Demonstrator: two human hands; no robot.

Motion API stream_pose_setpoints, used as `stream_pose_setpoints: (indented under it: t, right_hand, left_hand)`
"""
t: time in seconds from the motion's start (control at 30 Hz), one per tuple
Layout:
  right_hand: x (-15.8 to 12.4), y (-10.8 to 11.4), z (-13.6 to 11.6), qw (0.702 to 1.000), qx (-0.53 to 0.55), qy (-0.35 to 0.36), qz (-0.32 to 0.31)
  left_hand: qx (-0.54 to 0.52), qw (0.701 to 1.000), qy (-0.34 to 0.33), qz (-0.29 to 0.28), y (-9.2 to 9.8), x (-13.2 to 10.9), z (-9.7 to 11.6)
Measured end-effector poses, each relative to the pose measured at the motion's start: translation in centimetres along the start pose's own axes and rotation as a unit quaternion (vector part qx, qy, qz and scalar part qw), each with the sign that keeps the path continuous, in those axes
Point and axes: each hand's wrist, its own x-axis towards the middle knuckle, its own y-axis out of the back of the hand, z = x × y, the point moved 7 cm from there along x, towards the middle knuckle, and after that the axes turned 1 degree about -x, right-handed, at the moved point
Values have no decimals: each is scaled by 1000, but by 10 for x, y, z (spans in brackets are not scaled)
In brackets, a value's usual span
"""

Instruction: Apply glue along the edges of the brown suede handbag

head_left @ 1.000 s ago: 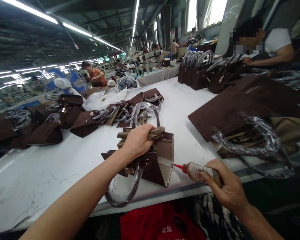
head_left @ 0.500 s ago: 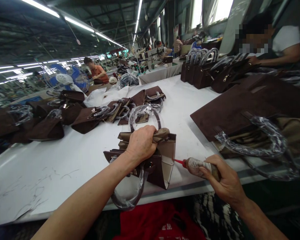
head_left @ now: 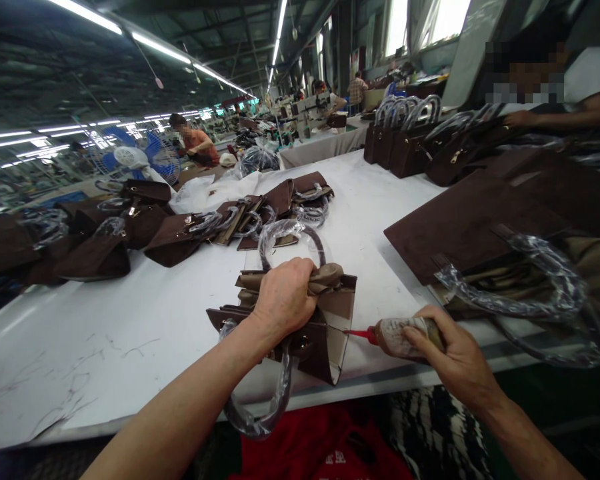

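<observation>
My left hand (head_left: pixel 287 297) is closed on a small dark brown handbag (head_left: pixel 317 350), clutching its bunched olive-brown lining (head_left: pixel 327 275). The bag lies on the table near the front edge, its pale inner side panel facing right. Its two handles are wrapped in clear plastic, one standing behind my hand and the other hanging toward the table edge. In my right hand (head_left: pixel 453 357) is a squeeze bottle (head_left: pixel 405 337) with a worn label and a red nozzle, held almost level. The nozzle's thin tip reaches the bag's open right side; whether it touches cannot be made out.
Several brown bags (head_left: pixel 173 237) lie in a row along the left and back of the white table (head_left: pixel 180 333). A larger bag (head_left: pixel 445 227) lies at right, with upright bags (head_left: pixel 397 143) behind it. A co-worker's arm (head_left: pixel 555 119) reaches among bags. A blue fan (head_left: pixel 133 157) stands back left.
The bottle's nozzle has moved slightly down and left along the bag's open side. My left hand keeps its hold on the bag. The co-worker at right has shifted rightward.
</observation>
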Motion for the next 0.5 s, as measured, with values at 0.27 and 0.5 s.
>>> stream_pose_setpoints:
  t: [0.27,0.5]
  right_hand:
    - [0,1,9,996,3,-84,-26]
    - [0,0,17,994,7,-109,-27]
  left_hand:
    - [-18,1000,-6,21,0,-8,-1]
    - [-27,999,-11,33,0,-10,-2]
